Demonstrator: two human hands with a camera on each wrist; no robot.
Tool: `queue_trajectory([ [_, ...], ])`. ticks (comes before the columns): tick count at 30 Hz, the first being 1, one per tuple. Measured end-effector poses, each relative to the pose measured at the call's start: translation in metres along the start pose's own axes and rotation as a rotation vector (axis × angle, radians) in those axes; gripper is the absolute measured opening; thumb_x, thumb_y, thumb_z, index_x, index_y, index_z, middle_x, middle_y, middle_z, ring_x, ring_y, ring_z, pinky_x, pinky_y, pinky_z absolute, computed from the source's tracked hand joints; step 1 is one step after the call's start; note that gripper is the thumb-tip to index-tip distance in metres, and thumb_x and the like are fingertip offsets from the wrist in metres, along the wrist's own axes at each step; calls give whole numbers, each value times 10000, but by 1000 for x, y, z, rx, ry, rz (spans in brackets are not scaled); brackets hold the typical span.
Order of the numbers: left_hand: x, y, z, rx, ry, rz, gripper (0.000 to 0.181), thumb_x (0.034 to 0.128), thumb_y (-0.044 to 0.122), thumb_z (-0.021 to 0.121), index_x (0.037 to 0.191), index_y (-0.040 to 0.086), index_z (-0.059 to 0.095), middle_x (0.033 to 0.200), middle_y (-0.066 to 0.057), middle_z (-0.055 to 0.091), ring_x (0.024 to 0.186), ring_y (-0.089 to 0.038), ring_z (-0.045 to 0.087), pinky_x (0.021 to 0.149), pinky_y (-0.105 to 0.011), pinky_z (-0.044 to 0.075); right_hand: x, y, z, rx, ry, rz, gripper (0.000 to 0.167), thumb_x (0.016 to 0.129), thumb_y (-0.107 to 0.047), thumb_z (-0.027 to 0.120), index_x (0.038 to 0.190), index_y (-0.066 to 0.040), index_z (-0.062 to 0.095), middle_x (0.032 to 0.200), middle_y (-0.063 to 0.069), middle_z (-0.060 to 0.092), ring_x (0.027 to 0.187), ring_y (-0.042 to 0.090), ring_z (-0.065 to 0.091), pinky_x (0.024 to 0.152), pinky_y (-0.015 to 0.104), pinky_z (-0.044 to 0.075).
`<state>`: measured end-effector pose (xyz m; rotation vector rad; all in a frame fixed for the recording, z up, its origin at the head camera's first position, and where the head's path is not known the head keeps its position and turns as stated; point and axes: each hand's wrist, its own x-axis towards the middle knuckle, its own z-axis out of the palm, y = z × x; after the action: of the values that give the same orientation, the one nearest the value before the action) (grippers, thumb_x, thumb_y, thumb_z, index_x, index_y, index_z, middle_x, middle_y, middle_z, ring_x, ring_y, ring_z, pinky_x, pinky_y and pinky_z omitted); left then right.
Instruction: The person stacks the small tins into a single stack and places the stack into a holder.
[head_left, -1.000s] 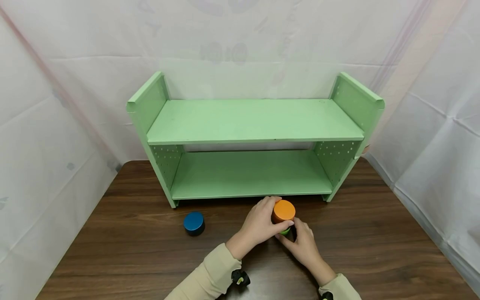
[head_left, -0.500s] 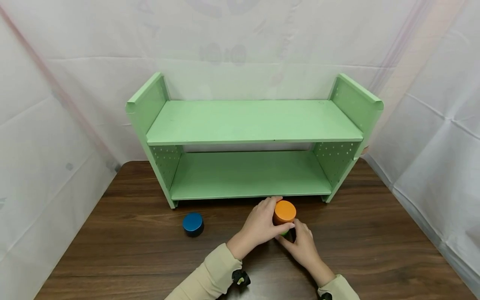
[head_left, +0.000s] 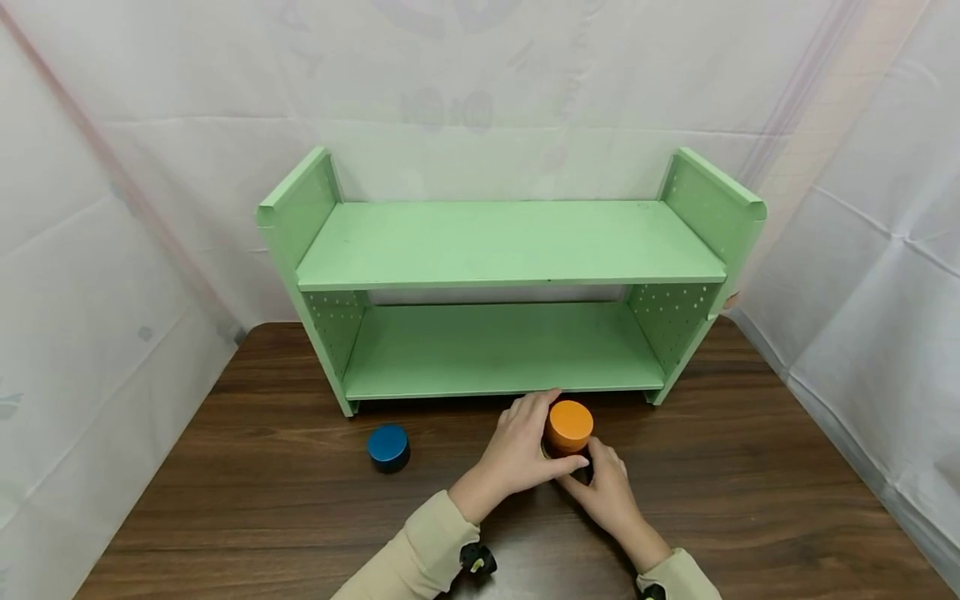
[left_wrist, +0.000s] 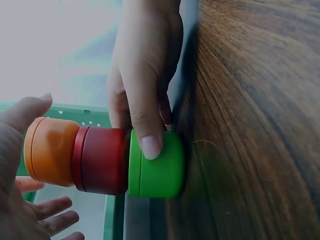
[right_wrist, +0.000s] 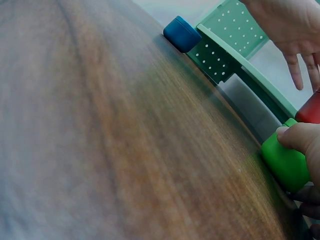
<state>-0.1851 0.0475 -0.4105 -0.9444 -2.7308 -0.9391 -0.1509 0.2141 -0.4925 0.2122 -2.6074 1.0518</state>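
Observation:
Three round tins stand stacked on the table: an orange tin [head_left: 570,423] on top, a red tin [left_wrist: 102,160] in the middle and a green tin [left_wrist: 159,167] at the bottom. My right hand [head_left: 609,493] [left_wrist: 145,65] pinches the green tin, its thumb on the side. Around the orange tin, my left hand [head_left: 513,454] [left_wrist: 9,165] has its thumb and fingers spread; the fingers stand apart from the tin in the left wrist view. Further left on the table is a blue tin [head_left: 388,446] [right_wrist: 181,34].
A light green two-level shelf [head_left: 495,337] stands on the dark wooden table [head_left: 247,500], just behind the stack. White sheeting hangs behind and at both sides.
My left hand has loosened from the orange tin, and its thumb has moved nearer to me. The right hand has hardly moved, and the stack stands in about the same place.

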Motion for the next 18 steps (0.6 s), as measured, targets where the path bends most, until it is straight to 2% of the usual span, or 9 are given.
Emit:
queue_trajectory([
  [8, -8, -4, 0, -3, 12, 18, 904, 784, 539, 711, 1479, 149, 285, 1448, -69, 399, 1315, -273, 386, 1032, -509, 350, 0, 0, 0, 1, -7, 8, 476, 781, -181, 775, 1172, -15, 561, 1103, 137, 633, 996, 327, 543, 873, 570, 373],
  [18, -20, -14, -2, -25, 35, -42, 905, 789, 538, 706, 1484, 145, 280, 1453, -95, 389, 1329, -301, 364, 1038, -554, 330, 0, 0, -1, -6, -22, 29, 491, 787, -195, 772, 1181, 7, 558, 1136, 176, 624, 1040, 362, 536, 902, 587, 362],
])
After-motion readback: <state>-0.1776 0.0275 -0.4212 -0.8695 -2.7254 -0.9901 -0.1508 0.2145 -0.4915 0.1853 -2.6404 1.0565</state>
